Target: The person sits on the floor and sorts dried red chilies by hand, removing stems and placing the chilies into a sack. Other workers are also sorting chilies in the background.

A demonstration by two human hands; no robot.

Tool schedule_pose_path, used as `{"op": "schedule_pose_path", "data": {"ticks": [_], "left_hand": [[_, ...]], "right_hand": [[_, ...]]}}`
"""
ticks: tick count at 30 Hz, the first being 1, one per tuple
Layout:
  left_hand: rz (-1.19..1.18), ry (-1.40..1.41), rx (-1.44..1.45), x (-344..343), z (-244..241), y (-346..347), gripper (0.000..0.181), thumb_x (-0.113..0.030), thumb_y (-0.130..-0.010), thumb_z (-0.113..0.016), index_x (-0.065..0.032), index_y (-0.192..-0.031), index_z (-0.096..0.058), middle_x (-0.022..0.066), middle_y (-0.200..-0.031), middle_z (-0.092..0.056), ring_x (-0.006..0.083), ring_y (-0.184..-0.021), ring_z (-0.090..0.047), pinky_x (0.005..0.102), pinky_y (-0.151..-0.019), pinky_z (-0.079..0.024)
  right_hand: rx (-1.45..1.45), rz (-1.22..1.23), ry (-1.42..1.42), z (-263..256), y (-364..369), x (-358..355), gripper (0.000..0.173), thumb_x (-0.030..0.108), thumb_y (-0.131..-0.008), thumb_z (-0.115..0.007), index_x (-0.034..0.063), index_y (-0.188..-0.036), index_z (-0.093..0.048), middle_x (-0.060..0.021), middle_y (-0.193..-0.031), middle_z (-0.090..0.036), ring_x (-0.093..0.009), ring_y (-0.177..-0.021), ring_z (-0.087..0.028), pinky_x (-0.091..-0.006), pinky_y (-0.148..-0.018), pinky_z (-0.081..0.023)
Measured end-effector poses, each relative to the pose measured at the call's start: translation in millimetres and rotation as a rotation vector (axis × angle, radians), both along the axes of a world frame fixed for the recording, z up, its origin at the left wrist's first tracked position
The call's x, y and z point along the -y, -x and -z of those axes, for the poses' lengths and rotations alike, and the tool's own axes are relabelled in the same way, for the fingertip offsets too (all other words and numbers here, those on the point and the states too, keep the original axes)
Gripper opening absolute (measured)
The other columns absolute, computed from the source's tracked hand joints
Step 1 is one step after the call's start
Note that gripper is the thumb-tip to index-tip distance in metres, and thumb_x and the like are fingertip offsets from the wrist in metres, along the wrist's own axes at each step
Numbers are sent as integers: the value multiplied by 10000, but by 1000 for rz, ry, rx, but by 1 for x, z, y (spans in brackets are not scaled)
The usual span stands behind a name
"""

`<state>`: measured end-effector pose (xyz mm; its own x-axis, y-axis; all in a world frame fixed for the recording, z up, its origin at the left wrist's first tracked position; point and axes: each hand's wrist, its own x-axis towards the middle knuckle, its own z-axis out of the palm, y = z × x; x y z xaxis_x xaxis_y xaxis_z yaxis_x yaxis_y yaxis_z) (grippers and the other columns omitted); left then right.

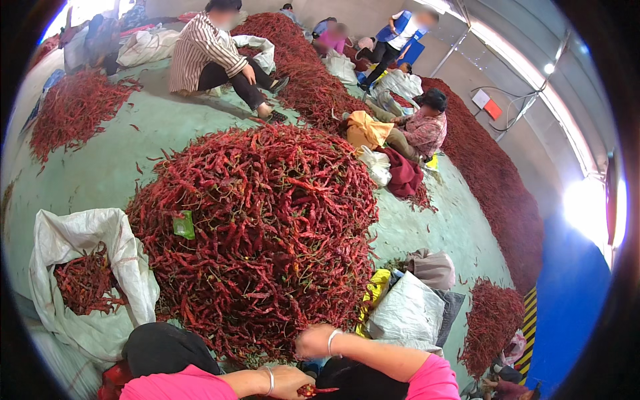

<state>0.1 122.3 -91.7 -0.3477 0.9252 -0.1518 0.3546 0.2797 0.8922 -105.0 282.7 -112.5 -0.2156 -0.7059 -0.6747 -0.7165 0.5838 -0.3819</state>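
Note:
A large heap of dried red chili peppers point(260, 215) lies on the floor in front of me. At the bottom of the view, close to my lap, my left hand point(284, 382) is shut on a few red chili peppers point(316, 390). My right hand point(315, 341), blurred, is curled at the heap's near edge, just above the left one; whether anything is inside it cannot be seen. An open white woven sack point(127, 250) stands to the left of the heap, with chili peppers point(87, 285) inside. A small green packet point(184, 225) rests on the heap.
White woven sacking point(407, 310) and a greyish cloth point(432, 267) lie right of the heap. A smaller chili pile point(492, 320) is farther right. Past the heap sit a person in stripes point(205, 55) and another person point(425, 125). A long chili bank point(480, 190) lines the wall.

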Motion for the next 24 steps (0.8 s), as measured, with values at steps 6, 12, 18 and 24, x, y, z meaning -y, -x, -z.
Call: {"op": "schedule_pose_path", "data": {"ticks": [6,12,18,24], "left_hand": [[-358,-171,133,4,-8,19,444,-391,-807,-673,-57,-1083,-572,174,-860,-648,352,-805,-634,406,-715,-496],[-697,-213,258,12,-16,33,384,-342,-812,-694,-33,-1025,-612,146,-862,-677,204,-777,-657,328,-723,-509],[-1107,-528,271,17,-26,40,181,-142,-789,-714,-20,-884,-620,58,-760,-620,113,-667,-580,264,-630,-472],[-1115,-495,-530,37,-59,53,432,-18,-667,-701,-61,-1082,-589,140,-958,-601,325,-934,-595,386,-820,-500]], "right_hand": [[-794,557,293,-20,118,51,202,204,-839,-595,76,-996,-596,-127,-928,-597,-318,-786,-617,-427,-694,-513],[-592,678,526,-37,139,16,249,211,-826,-658,41,-1008,-654,-119,-830,-668,-241,-694,-630,-360,-644,-503],[153,1374,862,-68,116,-10,167,160,-907,-611,5,-960,-643,-20,-760,-655,-40,-555,-517,-196,-505,-427],[-98,915,669,-82,31,-15,202,194,-821,-689,47,-959,-675,-80,-856,-669,-182,-755,-624,-330,-699,-504]]}}
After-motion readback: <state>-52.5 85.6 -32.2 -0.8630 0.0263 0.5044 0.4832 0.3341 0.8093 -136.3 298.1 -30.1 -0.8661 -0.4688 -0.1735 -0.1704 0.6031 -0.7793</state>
